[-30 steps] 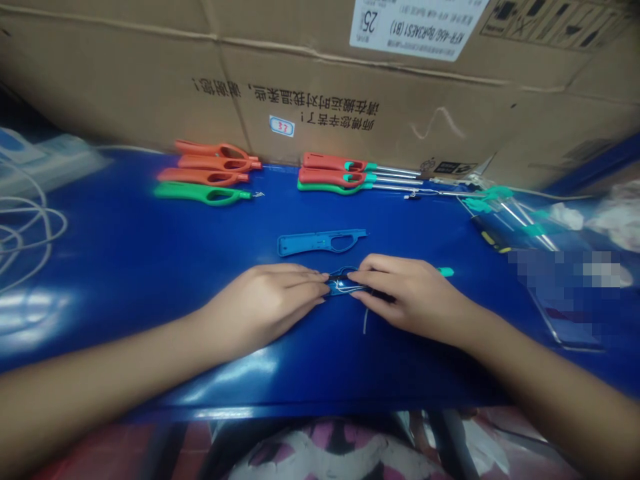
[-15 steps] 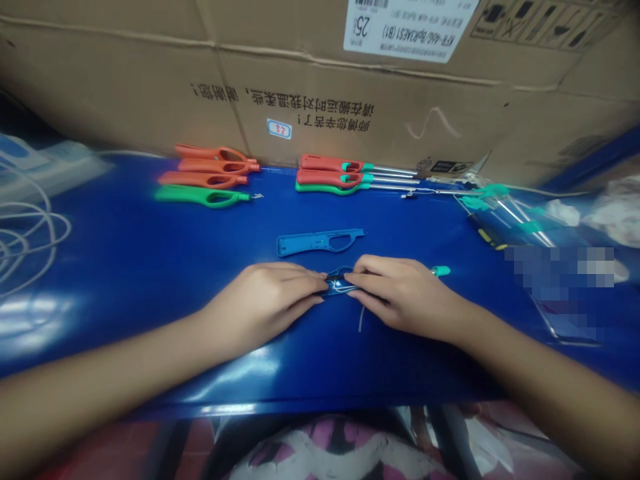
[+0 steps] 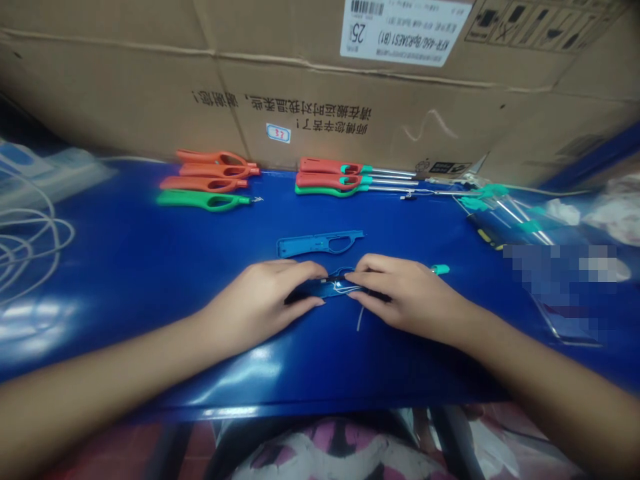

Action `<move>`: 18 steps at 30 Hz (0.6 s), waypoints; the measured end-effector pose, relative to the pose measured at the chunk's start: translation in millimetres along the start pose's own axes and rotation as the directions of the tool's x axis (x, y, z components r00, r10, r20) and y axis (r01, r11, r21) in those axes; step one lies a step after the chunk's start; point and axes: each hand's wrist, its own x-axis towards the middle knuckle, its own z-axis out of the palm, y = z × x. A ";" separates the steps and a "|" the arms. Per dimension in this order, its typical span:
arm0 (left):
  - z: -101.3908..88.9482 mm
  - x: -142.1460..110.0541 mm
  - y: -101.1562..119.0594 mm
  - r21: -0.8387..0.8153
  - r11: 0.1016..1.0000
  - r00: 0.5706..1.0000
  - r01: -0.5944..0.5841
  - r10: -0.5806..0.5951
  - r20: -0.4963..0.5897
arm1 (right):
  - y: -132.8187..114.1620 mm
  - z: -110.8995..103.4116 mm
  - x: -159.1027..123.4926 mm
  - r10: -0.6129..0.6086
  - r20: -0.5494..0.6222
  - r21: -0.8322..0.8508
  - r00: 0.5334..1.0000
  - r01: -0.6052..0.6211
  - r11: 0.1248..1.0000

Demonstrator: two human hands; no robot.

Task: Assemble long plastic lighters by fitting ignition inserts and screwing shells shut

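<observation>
Between my hands lies a blue lighter shell half (image 3: 326, 291), with a small black part (image 3: 334, 279) and thin white wires (image 3: 345, 289) in it. My left hand (image 3: 260, 290) grips its left end, thumb on the near side and fingers on the far side. Fingers of my right hand (image 3: 400, 290) are closed on its right end, hiding much of it. A loose white wire (image 3: 359, 319) hangs out below the right fingers. A teal tip (image 3: 441, 269) shows beyond the right hand. Just behind lies the other blue shell half (image 3: 305, 247), hollow side up.
At the back left are several orange shells (image 3: 200, 183) and a green shell (image 3: 200, 199). Red lighters (image 3: 320, 180) with metal tubes lie beside them. Metal rods with teal pieces (image 3: 493, 193), a phone (image 3: 565, 327), coiled white cable (image 3: 50, 247) and a cardboard box (image 3: 150, 87) surround the blue table.
My left fingers have lifted and spread from the thumb, uncovering more of the shell's left part. My right hand has stayed at the right end. The view has shifted slightly.
</observation>
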 end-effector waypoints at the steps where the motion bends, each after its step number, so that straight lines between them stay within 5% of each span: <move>1: 0.4 0.0 -0.3 -0.008 1.000 1.000 -0.004 0.004 0.000 | 0.7 0.3 0.2 -0.012 0.000 -0.006 1.000 0.012 1.000; 18: 5.4 3.8 -5.1 -0.067 0.989 0.981 -0.134 0.142 0.134 | 5.7 -13.3 -2.5 0.024 0.093 0.145 0.995 -0.037 0.989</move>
